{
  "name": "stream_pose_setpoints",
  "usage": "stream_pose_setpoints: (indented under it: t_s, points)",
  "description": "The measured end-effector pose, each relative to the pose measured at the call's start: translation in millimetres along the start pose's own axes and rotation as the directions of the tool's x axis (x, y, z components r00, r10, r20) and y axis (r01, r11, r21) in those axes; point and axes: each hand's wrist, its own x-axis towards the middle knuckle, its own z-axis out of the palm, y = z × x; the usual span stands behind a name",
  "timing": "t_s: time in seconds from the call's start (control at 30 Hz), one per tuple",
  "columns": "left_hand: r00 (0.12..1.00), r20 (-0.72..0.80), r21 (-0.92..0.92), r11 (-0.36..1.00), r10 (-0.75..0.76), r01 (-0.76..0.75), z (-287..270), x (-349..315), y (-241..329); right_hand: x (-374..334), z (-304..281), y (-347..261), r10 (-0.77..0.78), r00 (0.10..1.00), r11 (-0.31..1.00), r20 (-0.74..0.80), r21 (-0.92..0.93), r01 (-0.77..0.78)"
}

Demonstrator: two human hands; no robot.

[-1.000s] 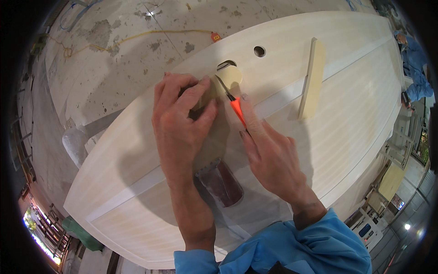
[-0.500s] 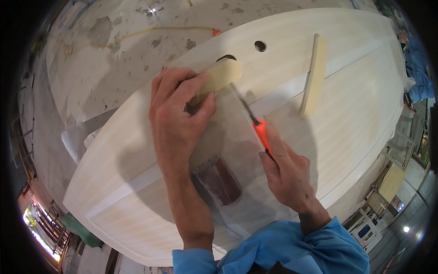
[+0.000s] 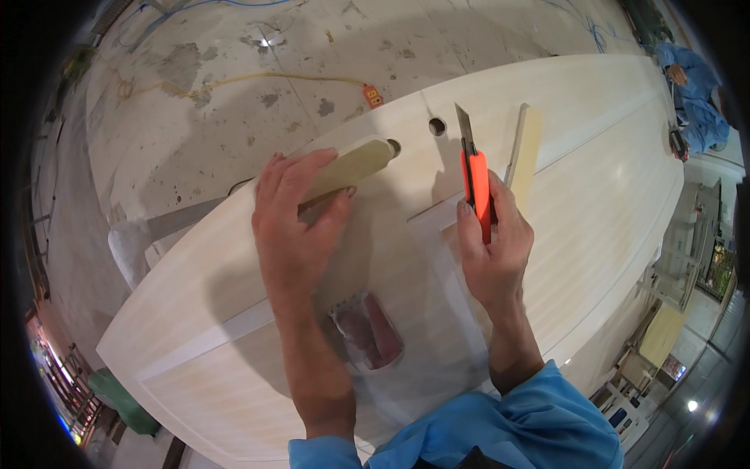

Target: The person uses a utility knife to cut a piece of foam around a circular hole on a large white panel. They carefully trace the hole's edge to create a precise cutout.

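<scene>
My left hand [image 3: 293,211] grips a pale yellow strip [image 3: 349,169] with a rounded, trimmed end, tilted above a large cream-coloured, boat-shaped panel [image 3: 601,195]. Whether the strip is foam or wood I cannot tell. In my right hand [image 3: 500,250] is an orange snap-off utility knife [image 3: 476,184], its blade out and pointing away from me, apart from the strip. A second pale yellow strip [image 3: 527,152] lies on the panel just beyond my right hand. Between my forearms rests a curled piece of dark red sandpaper [image 3: 380,336].
Two round holes pierce the panel near its far edge; one hole [image 3: 437,126] shows whole, the other is partly behind the held strip. A yellow cord with an orange socket [image 3: 373,96] lies on the stained floor. At the far right is another person in blue [image 3: 691,86].
The knife has come away from the strip's end, and its blade now points up and away. My left hand has turned the strip slightly. The whole view has shifted a little.
</scene>
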Motion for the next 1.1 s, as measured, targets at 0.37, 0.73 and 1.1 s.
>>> stream_pose_setpoints:
  t_s: [0.37, 0.73, 1.1]
  points:
    - [0.944, 0.038, -0.206, 0.922, -0.327, 0.328, -9.5, -3.0, 11.7, 37.5, -9.0, 9.2, -0.129, 0.991, 0.900, 0.042, -0.414, 0.134]
    - [0.938, 0.115, -0.369, 0.863, -0.326, 0.345, -16.4, -1.3, 9.4, 56.6, 7.2, -10.8, -0.325, 0.940, 0.927, 0.103, -0.161, 0.338]
    - [0.909, 0.225, -0.632, 0.658, -0.349, 0.409, -32.6, -5.3, 13.0, 19.9, 27.1, -44.0, 0.061, 0.850, 0.731, 0.523, 0.557, -0.395]
